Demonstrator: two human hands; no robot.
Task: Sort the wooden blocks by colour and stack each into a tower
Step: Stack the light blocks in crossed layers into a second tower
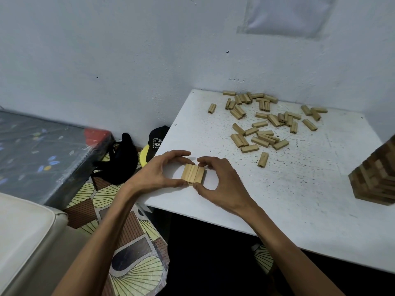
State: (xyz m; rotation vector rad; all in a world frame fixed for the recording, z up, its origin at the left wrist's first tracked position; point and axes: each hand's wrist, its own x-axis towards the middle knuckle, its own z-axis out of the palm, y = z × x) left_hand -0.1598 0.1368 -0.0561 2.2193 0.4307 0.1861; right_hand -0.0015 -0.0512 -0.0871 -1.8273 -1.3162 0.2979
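Three light wooden blocks lie side by side as one flat row near the front left corner of the white table. My left hand pinches the row's left part between thumb and fingers. My right hand pinches its right part the same way. Several loose light blocks are scattered across the far side of the table. A tall tower of darker brown blocks stands at the right edge, partly cut off by the frame.
The table stands in a corner against pale walls. To its left on the floor are a black bag, a black cap and a dark patterned mattress. A cream cushion sits at the lower left.
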